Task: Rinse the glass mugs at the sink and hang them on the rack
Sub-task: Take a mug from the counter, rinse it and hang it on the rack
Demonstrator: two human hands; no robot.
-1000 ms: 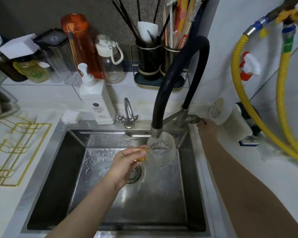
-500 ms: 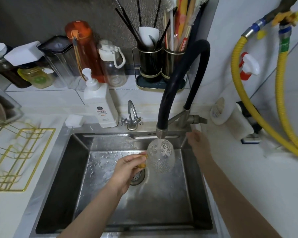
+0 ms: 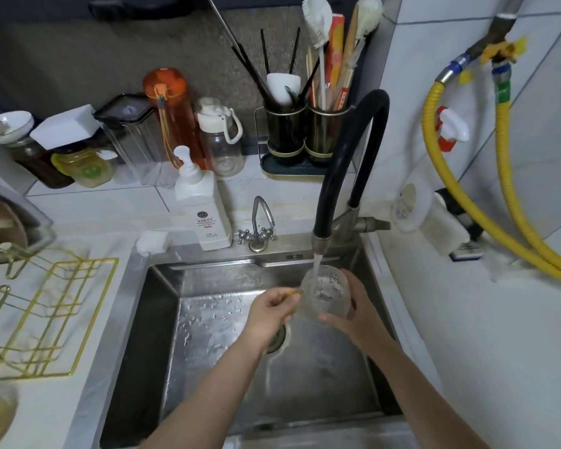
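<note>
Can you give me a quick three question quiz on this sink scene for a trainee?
1. True or false: water is running from the black hose tap into the glass mug.
2. Which hand pinches the mug's amber handle? A) left hand B) right hand
3. On which side of the sink does the gold wire rack lie?

Key: 1 true. 2 A; the right hand cups the mug's body. 3 On the counter to the left.
</note>
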